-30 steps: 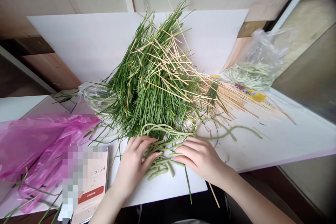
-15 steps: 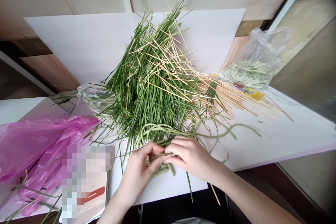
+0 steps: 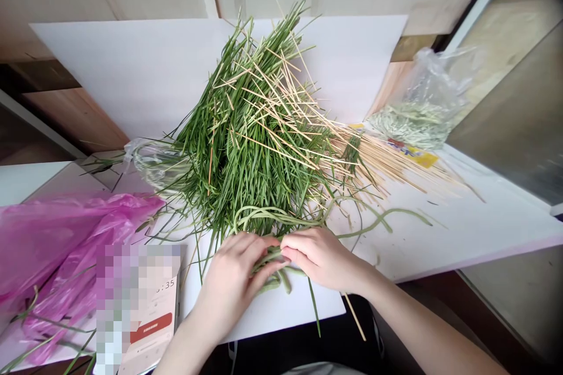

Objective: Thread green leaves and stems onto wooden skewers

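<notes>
Long green beans (image 3: 264, 214) lie looped at the front of the table, with ends trailing to the right. My left hand (image 3: 233, 269) curls over a bundle of these beans, fingers and thumb closed around it. Close beside it, my right hand (image 3: 323, 258) pinches the same bundle, its fingertips almost meeting the left ones. Cut ends of the beans (image 3: 285, 282) stick out below my hands. Exactly what lies between the right fingertips is partly hidden. Just behind the beans rises a big heap of green chives (image 3: 246, 170).
Thin wooden skewers (image 3: 391, 161) lie over and right of the heap. A clear bag (image 3: 417, 120) of pale green strips stands at the back right. To the left are a pink plastic bag (image 3: 79, 246) and a phone (image 3: 153, 304). The table's front edge is close to me.
My left hand has turned more palm-down over the beans, its fingers reaching further across. The right hand stays at nearly the same place, still pinching. The view has shifted slightly.
</notes>
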The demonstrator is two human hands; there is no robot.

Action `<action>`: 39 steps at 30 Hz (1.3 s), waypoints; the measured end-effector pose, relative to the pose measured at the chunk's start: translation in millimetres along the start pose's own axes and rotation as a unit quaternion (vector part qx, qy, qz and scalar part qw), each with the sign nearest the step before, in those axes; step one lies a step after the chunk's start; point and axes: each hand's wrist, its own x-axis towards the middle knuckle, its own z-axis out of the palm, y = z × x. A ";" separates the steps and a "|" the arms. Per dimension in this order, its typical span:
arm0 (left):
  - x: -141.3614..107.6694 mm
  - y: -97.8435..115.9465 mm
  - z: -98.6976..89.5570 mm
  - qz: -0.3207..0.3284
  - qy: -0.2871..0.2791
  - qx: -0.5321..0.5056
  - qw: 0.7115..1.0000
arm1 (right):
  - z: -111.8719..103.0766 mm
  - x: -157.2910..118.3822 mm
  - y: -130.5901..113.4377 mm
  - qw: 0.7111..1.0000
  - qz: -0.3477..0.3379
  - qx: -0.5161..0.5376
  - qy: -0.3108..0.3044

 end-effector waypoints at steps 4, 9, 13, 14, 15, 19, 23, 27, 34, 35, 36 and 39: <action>4.0 1.6 2.0 0.061 0.006 0.067 0.996 | 0.1 2.3 -2.4 0.999 0.029 0.038 -0.012; 1.7 -0.9 2.0 0.077 0.029 0.036 0.996 | -5.5 1.2 0.1 0.991 0.066 0.105 -0.050; 0.8 0.2 4.3 0.091 0.046 0.004 0.995 | -7.0 2.2 0.7 0.984 0.072 0.143 -0.081; 0.7 0.3 4.3 0.090 0.050 -0.002 0.995 | -7.0 2.7 0.7 0.982 0.071 0.153 -0.088; 0.7 0.2 4.1 0.087 0.052 -0.007 0.995 | -7.0 3.0 0.9 0.980 0.072 0.164 -0.092; 1.1 0.1 1.2 0.086 0.031 0.002 0.996 | -5.0 2.6 2.7 0.970 0.088 0.202 -0.099; 3.9 2.7 -0.2 0.108 -0.021 0.056 0.992 | -1.5 0.3 5.9 0.966 0.085 0.225 -0.092; 5.4 4.3 2.3 0.112 -0.066 0.059 0.990 | -1.3 -3.6 11.1 0.950 0.082 0.277 -0.122; 3.6 11.7 3.7 0.063 -0.053 -0.004 0.997 | -5.2 -8.9 14.6 0.931 0.088 0.322 -0.148; 3.2 13.8 3.6 0.021 -0.079 -0.078 0.994 | -6.4 -9.6 11.2 0.936 0.076 0.313 -0.139; 2.6 16.0 4.0 -0.032 -0.109 -0.172 0.979 | -7.7 -10.5 6.8 0.944 0.063 0.298 -0.125; -0.8 21.5 8.2 -0.206 -0.146 -0.442 0.861 | -9.0 -14.7 -7.3 0.976 0.019 0.210 -0.058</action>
